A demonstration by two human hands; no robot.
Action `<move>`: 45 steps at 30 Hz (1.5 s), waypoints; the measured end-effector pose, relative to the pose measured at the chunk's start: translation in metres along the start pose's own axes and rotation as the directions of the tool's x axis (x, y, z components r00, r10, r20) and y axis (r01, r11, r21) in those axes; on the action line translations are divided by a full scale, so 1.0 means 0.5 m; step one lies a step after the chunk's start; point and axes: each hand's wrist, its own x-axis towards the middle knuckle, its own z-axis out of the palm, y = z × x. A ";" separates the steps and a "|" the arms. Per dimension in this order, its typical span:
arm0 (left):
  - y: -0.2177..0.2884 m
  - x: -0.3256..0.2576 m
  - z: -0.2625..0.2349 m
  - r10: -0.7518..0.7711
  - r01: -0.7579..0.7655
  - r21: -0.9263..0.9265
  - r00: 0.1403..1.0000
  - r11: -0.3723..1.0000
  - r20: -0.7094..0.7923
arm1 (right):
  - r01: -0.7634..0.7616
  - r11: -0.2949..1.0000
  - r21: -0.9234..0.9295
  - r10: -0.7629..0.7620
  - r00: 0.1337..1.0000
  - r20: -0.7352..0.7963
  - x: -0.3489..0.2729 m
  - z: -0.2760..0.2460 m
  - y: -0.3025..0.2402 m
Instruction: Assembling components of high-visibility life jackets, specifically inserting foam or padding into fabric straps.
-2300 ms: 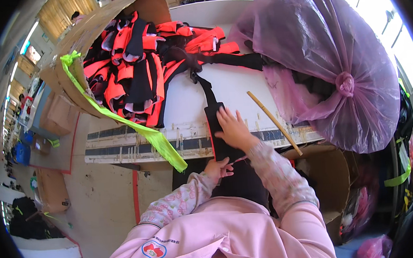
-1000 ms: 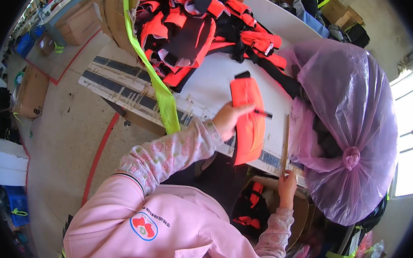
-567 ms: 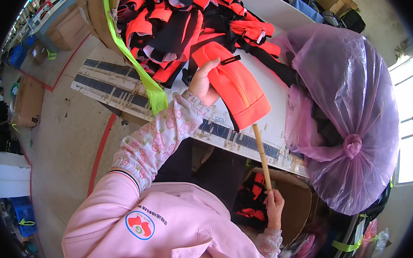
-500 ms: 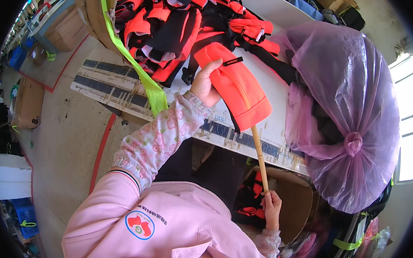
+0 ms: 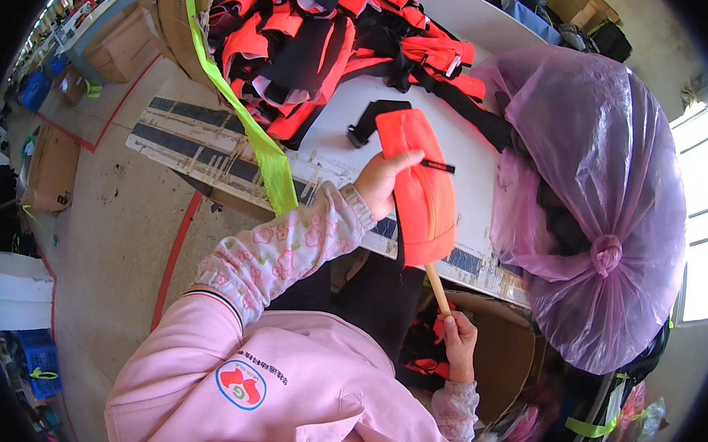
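My left hand [image 5: 384, 185] grips a bright orange zipped waist bag [image 5: 427, 225] by its left side, thumb across the front beside a small black tab. The bag's black strap [image 5: 380, 116] trails behind it on the table. A wooden stick [image 5: 437, 287] meets the bag's lower end; its upper end is hidden there, and I cannot tell how far it reaches inside. Below, my right hand [image 5: 460, 340] is closed round the stick's lower part. The bag hangs over the table's near edge, roughly upright.
A heap of orange and black waist bags [image 5: 311, 53] covers the far part of the white table [image 5: 359, 168]. To the right bulges a knotted purple plastic sack [image 5: 603, 189]. A yellow-green strip [image 5: 265, 157] hangs at the left. Under the table stands an open cardboard box [image 5: 499, 342].
My left hand has brought the bag nearer to me, and the bag now stands straighter. Less of the stick shows between bag and right hand. The right hand has risen slightly.
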 end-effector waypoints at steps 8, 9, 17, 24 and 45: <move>-0.087 -0.056 -0.001 0.017 -0.007 0.222 0.999 0.975 -0.043 | 0.090 0.996 0.011 -0.090 0.995 -0.035 0.062 0.078 -0.038; -0.090 -0.058 -0.003 0.022 -0.012 0.223 0.999 0.975 -0.046 | 0.092 0.996 0.012 -0.092 0.995 -0.029 0.068 0.082 -0.036; -0.088 -0.070 0.005 0.207 -0.173 0.299 0.975 0.938 -0.083 | -0.047 0.971 0.235 0.026 0.996 0.090 0.072 0.118 -0.056; -0.083 -0.096 0.036 0.061 -0.052 0.219 0.998 0.974 -0.031 | -0.185 0.942 0.280 0.124 0.967 0.224 0.047 0.079 -0.054; -0.168 -0.076 0.002 -0.594 -0.108 0.916 0.730 0.387 0.337 | -0.171 0.960 -0.221 -0.002 0.787 -0.617 -0.103 -0.290 0.009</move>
